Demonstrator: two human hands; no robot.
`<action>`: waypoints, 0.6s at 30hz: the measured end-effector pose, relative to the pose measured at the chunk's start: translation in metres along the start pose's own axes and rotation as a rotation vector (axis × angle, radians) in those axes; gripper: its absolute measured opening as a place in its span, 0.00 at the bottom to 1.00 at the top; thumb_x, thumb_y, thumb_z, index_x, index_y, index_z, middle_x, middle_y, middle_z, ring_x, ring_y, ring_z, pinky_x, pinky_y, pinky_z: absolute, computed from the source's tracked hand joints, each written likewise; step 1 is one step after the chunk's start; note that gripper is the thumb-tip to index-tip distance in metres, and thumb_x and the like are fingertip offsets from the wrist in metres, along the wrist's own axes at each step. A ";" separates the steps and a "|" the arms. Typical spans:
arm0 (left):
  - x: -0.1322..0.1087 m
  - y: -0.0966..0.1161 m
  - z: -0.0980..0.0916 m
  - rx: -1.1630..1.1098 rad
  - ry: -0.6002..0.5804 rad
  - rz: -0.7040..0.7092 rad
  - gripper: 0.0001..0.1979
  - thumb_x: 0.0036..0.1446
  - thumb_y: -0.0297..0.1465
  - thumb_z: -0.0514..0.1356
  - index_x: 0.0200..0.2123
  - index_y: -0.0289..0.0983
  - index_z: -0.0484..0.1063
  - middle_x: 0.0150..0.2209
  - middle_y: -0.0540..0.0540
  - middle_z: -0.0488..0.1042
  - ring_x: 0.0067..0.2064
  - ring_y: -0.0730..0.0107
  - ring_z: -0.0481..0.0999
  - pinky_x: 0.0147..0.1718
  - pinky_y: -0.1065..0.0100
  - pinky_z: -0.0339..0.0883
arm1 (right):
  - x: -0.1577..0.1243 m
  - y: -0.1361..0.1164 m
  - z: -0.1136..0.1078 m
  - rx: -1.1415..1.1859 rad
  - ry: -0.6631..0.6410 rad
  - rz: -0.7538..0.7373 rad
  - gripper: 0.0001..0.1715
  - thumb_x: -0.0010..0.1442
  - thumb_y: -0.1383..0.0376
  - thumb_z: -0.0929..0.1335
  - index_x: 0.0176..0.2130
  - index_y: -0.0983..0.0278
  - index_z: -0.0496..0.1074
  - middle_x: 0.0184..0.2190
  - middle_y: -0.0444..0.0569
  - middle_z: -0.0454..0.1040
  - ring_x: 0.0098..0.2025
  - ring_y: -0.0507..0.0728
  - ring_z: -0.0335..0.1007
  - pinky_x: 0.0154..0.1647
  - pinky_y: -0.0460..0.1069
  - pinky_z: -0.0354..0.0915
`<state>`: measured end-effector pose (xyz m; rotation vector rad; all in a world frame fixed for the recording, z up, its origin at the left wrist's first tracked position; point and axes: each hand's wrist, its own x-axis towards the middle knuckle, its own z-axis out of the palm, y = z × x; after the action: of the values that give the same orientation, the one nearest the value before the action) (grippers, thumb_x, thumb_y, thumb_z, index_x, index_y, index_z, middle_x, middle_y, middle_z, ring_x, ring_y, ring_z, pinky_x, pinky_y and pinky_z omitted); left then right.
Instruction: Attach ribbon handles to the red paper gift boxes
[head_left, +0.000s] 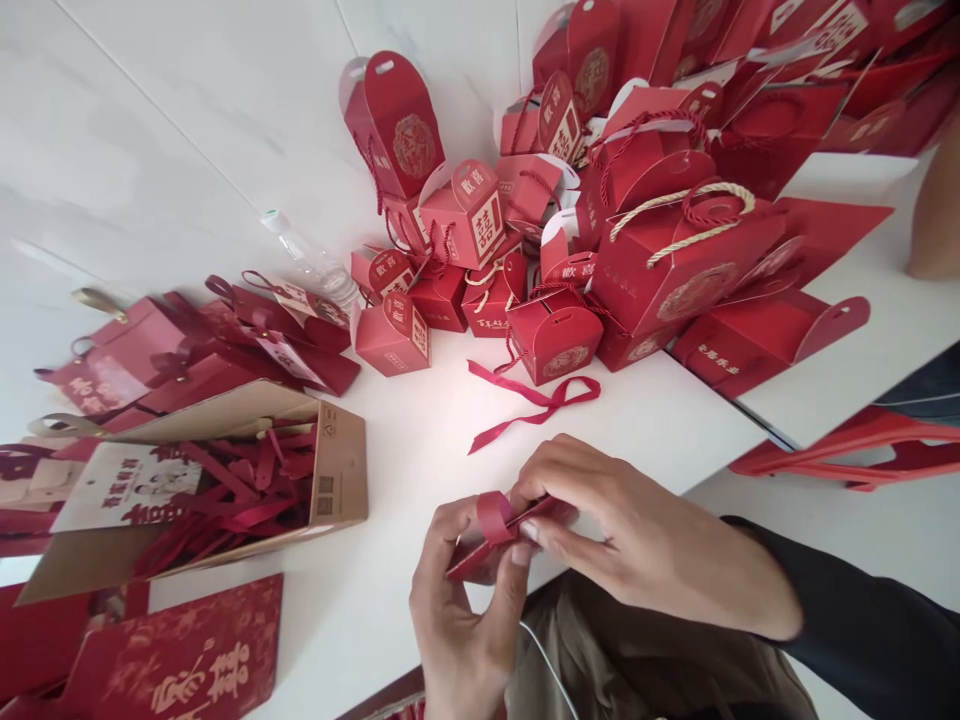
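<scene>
My left hand [469, 610] and my right hand [600, 520] both hold a small flat red piece [480, 560] above the table's front edge. A loop of red strip [493, 517] stands up from it between my fingers. The fingertips of both hands press close together at the loop, my right fingers covering much of the piece's right part. Beyond them a loose red ribbon [517, 400] lies curled on the white table [397, 430]. Several red gift boxes [555, 335] with cord handles stand just behind the ribbon.
At the left, an open cardboard box [341, 465] holds many red ribbons, near red bags [180, 650]. A plastic bottle [311, 255] leans by the wall. More red boxes fill the back right. Another person's arm [937, 215] and a red stool [847, 445] show at the right.
</scene>
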<state>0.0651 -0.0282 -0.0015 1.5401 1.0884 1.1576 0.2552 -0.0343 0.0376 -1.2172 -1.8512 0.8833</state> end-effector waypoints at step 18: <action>0.003 0.001 -0.004 0.086 -0.032 0.194 0.21 0.59 0.24 0.67 0.54 0.45 0.76 0.46 0.43 0.77 0.44 0.64 0.80 0.30 0.72 0.80 | -0.007 -0.002 0.009 -0.079 -0.005 0.031 0.08 0.71 0.74 0.65 0.44 0.61 0.68 0.43 0.46 0.72 0.47 0.58 0.70 0.48 0.56 0.70</action>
<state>0.0614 -0.0252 0.0007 1.7568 0.9953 1.2243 0.2487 -0.0425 0.0336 -1.2956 -1.8910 0.8374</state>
